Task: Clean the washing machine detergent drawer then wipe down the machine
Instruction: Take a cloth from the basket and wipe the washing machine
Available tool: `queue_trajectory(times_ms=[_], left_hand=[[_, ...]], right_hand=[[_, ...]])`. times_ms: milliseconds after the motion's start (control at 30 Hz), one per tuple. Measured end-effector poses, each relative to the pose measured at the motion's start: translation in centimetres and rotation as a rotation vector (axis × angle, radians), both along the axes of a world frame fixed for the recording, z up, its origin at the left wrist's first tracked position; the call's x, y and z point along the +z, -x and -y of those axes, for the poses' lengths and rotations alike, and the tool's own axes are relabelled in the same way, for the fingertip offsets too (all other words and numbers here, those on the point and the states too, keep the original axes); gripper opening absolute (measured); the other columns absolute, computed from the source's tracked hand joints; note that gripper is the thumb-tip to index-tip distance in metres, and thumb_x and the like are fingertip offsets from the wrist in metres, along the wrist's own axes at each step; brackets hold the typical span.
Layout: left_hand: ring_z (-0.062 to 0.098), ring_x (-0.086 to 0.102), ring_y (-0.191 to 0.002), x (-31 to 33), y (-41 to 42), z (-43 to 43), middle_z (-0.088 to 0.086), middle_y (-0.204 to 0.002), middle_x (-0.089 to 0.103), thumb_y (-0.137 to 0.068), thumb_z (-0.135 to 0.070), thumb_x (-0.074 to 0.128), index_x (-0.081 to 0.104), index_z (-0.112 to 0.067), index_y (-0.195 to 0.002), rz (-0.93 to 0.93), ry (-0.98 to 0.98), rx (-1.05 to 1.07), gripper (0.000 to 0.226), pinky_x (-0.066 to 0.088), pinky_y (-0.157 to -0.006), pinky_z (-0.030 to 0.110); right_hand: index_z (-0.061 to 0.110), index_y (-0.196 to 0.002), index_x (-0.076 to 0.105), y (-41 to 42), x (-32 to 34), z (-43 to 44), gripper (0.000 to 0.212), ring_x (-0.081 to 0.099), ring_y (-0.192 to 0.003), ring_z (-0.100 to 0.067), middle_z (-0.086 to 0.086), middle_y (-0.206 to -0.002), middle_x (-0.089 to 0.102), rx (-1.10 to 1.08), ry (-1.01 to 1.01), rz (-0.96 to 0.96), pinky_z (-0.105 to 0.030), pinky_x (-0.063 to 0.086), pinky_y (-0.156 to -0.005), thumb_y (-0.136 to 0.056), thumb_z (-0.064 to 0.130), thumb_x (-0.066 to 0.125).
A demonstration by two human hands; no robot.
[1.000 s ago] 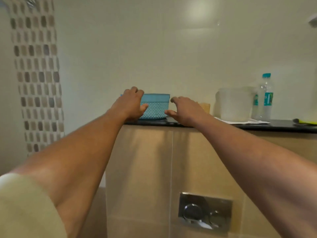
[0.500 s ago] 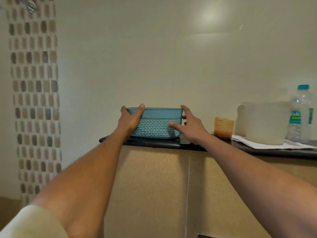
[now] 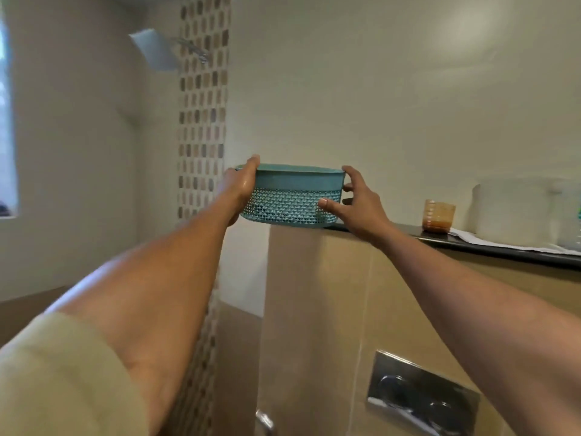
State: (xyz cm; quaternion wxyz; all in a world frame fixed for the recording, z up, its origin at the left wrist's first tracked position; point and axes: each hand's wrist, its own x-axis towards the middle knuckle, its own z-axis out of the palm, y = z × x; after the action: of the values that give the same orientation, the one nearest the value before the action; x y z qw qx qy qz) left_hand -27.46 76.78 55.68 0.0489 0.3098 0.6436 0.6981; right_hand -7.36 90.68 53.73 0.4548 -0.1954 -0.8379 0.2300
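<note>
as left hand (image 3: pixel 238 187) and right hand (image 3: pixel 362 206) fingers (image 3: pixel 327 204) clamp one basket (image 3: pixel 295 198), one cup (image 3: pixel 439 218) stands.

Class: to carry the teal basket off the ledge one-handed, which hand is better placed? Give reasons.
Probably left. The left hand wraps one end of the basket, thumb hooked over the rim; the right hand only pinches it with spread fingers.

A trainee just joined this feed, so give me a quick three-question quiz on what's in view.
1. True or false: the left hand and the right hand both hold the basket.
2. What stands on the ledge right of the basket? A) amber cup B) kettle C) soap bar
3. Fill in: the flush plate sits ___ the ledge.
Key: 1 true; 2 A; 3 below.
</note>
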Motion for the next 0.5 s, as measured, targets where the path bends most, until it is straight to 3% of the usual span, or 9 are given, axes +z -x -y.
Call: queue_trajectory(times_ms=[133, 267, 367, 433, 500], left_hand=[[0.031, 0.071, -0.097, -3.2, -2.5, 12.0, 0.010, -0.113, 0.071, -0.068, -0.057, 0.057, 0.066, -0.013, -0.116, 0.082, 0.073, 0.181, 0.065, 0.058, -0.090, 0.053], [0.032, 0.074, -0.090, -7.6, -4.5, 24.0, 0.014, -0.107, 0.075, -0.065, -0.042, 0.064, 0.071, -0.011, -0.107, 0.120, 0.145, 0.337, 0.053, 0.061, -0.082, 0.056], [0.028, 0.070, -0.089, -10.6, -7.4, 32.5, 0.014, -0.106, 0.069, -0.070, -0.034, 0.067, 0.061, -0.007, -0.115, 0.165, 0.163, 0.473, 0.053, 0.060, -0.080, 0.051], [0.026, 0.068, -0.092, -12.8, -8.9, 38.2, 0.010, -0.105, 0.061, -0.080, -0.026, 0.067, 0.048, -0.008, -0.119, 0.196, 0.168, 0.578, 0.047, 0.061, -0.081, 0.049], [0.029, 0.067, -0.099, -15.1, -9.5, 43.8, 0.014, -0.113, 0.060, -0.079, -0.025, 0.068, 0.046, -0.008, -0.121, 0.237, 0.179, 0.659, 0.049, 0.061, -0.077, 0.044]], right_hand=[[0.031, -0.150, 0.028, 0.2, -3.7, 7.4, 0.091, 0.058, -0.119, -0.030, -0.012, -0.143, 0.051, 0.187, 0.096, 0.051, -0.051, 0.050, -0.100, -0.078, 0.039, 0.082], [0.020, -0.150, 0.029, 1.9, -8.6, 15.3, 0.101, 0.053, -0.124, -0.025, -0.008, -0.141, 0.052, 0.419, 0.294, 0.114, -0.053, 0.052, -0.096, -0.070, 0.032, 0.089], [0.014, -0.131, 0.056, 3.9, -11.8, 22.0, 0.071, 0.065, -0.107, -0.024, -0.004, -0.124, 0.066, 0.629, 0.488, 0.196, -0.047, 0.057, -0.088, -0.067, 0.015, 0.089], [0.013, -0.123, 0.063, 5.4, -13.8, 27.3, 0.055, 0.066, -0.089, -0.019, -0.004, -0.109, 0.071, 0.769, 0.600, 0.278, -0.039, 0.055, -0.076, -0.071, 0.006, 0.081], [0.013, -0.120, 0.064, 7.0, -15.6, 32.8, 0.047, 0.060, -0.092, -0.017, -0.003, -0.107, 0.071, 0.868, 0.683, 0.331, -0.035, 0.049, -0.075, -0.076, 0.000, 0.072]])
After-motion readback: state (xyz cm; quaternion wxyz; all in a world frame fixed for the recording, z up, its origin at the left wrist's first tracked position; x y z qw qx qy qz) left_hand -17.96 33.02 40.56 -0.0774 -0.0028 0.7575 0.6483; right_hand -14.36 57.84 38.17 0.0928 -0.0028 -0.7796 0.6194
